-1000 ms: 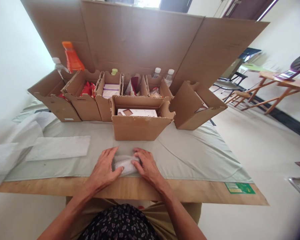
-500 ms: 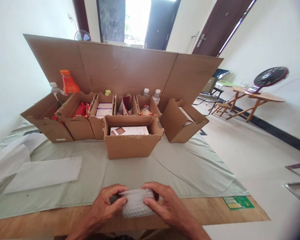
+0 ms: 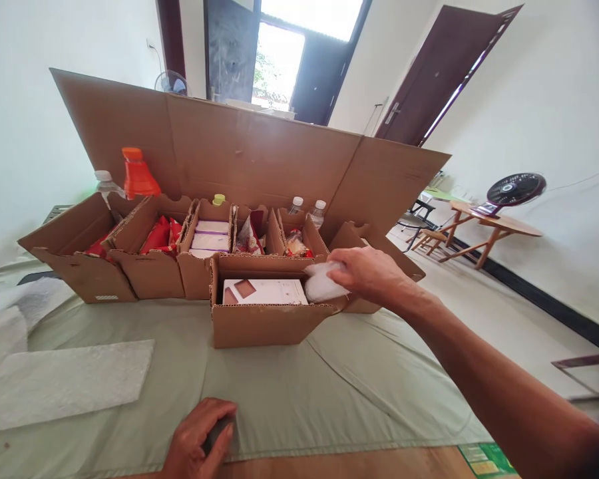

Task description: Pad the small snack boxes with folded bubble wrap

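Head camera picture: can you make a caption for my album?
Right hand holding a wrapped white bundle at one end of the front cardboard box, beside a white carton.

"Which colours do you see?"
"The bundle (image 3: 324, 283) in my right hand (image 3: 362, 269) is cloudy white. The front box (image 3: 259, 327) is brown; its white carton (image 3: 279, 293) bears brownish squares."
"And the cloth (image 3: 279, 399)?"
"It is pale green. One bottle (image 3: 140, 178) is orange."

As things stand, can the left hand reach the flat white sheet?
Probably yes: only green cloth shows between the left hand and the flat sheet, though the dark object it holds may need setting down first.
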{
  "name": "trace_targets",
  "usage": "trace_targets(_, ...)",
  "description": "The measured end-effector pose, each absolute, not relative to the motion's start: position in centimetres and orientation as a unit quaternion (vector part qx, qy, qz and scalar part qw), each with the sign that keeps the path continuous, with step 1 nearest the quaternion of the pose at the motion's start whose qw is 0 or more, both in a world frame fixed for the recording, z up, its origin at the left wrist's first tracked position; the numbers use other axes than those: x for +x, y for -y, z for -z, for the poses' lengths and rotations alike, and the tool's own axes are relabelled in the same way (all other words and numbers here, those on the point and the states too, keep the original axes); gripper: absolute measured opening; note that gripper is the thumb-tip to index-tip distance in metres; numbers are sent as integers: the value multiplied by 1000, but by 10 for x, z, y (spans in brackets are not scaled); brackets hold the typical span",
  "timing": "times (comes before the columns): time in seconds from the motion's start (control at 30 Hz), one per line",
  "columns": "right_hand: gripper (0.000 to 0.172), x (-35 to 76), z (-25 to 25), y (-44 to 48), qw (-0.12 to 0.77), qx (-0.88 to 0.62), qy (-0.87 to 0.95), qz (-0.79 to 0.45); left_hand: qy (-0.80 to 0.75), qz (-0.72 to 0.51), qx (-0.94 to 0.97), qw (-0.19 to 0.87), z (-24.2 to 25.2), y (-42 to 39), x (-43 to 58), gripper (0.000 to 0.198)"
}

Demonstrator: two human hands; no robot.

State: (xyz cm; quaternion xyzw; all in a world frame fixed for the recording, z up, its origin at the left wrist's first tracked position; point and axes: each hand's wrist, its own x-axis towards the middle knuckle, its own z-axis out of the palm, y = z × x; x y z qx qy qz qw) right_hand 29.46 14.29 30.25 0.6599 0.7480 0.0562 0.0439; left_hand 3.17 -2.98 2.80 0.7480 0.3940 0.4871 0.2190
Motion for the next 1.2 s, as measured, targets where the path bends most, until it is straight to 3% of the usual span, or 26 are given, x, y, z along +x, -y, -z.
trace_targets(0.1, 30, 268, -297, -155, 169, 649, -740, -52, -389, -476, 757, 223, -21, 29, 29, 29)
trace_targets(0.27, 24, 252, -283, -165, 213, 605, -767, 12, -383, -477, 761, 215, -18, 28, 27, 31)
trace_targets(0.5, 30, 260, -270, -162, 207, 574, -792, 26, -406, -470, 755, 210, -16, 29, 28, 27)
trace_targets(0.83, 19, 265, -279, -157, 154, 551, -820, 29, -446, -464, 739, 200, -33, 31, 21, 27)
trace_targets(0.9, 22, 278, -287, -142, 94, 563, -821, 6, -498, -469, 707, 179, -49, 28, 14, 28)
trace_targets(0.97, 25, 300, -291, -118, -40, 578, -815, -17, -566, -468, 655, 180, -66, 21, 7, 30)
trace_targets(1.07, 27, 339, -276, -79, -258, 607, -752, 4, -638, -471, 565, 229, -90, 1, 4, 50)
trace_targets(1.13, 33, 356, -248, -63, -312, 623, -713, 70, -635, -484, 528, 289, -102, -16, 9, 69)
trace_targets(1.2, 52, 357, -212, -57, -328, 619, -699, 142, -610, -492, 512, 350, -108, -32, 19, 82)
